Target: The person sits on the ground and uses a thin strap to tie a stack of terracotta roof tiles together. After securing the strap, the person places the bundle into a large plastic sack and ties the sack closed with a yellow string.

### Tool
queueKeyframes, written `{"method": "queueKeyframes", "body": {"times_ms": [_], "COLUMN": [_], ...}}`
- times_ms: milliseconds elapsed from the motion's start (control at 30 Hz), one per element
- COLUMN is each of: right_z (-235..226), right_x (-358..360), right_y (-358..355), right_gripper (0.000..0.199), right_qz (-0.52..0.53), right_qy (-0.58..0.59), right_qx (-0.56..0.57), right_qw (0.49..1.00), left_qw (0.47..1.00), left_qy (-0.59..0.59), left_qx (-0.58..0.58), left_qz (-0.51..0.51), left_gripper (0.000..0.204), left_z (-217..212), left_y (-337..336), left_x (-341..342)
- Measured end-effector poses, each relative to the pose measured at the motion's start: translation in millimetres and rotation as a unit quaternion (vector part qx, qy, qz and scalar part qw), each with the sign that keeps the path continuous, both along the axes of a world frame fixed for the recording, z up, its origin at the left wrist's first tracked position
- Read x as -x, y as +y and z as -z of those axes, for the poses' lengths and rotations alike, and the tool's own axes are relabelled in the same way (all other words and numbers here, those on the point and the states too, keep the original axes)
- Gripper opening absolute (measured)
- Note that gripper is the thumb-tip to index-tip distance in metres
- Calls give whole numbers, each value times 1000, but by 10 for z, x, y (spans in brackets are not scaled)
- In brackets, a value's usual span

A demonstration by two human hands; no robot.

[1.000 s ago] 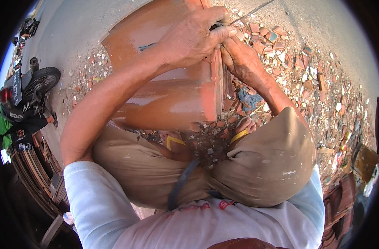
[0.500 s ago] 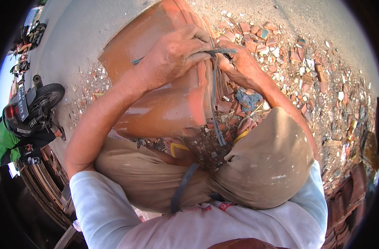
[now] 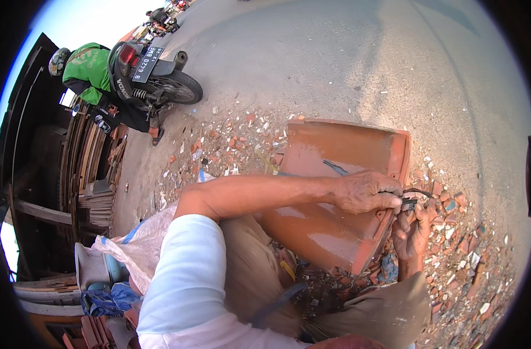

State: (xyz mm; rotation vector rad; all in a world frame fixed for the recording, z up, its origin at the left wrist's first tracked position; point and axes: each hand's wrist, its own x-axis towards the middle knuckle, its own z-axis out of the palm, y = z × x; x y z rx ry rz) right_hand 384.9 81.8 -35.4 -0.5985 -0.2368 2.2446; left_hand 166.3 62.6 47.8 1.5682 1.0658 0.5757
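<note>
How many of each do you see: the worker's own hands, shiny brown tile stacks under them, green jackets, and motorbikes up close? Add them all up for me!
Hands, the left hand and the right hand: 2
Shiny brown tile stack: 1
Green jacket: 1
Close-up motorbike: 1
Total: 5

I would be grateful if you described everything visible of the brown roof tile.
The roof tile is glossy brown, apparently glazed clay, with broad curves and a duller reddish right edge. It lies slantwise, rubble beside it. A dark strip shows against its surface. The left hand hides part; whether they touch is unclear.
</note>
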Motion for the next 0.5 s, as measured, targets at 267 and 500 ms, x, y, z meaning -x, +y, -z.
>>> {"method": "queueKeyframes", "body": {"times_ms": [267, 500], "right_z": [89, -58], "right_x": [69, -78], "right_y": [351, 153], "right_gripper": [30, 39], "right_qz": [-57, -97], "right_qy": [-139, -254], "right_qx": [-244, -348], "right_qw": [958, 897], "left_qw": [997, 992], "left_qy": [-43, 28], "left_qx": [37, -124], "left_qz": [-54, -10], "left_gripper": [42, 40], "left_z": [-51, 120], "left_y": [135, -86], "left_x": [-82, -107]}}
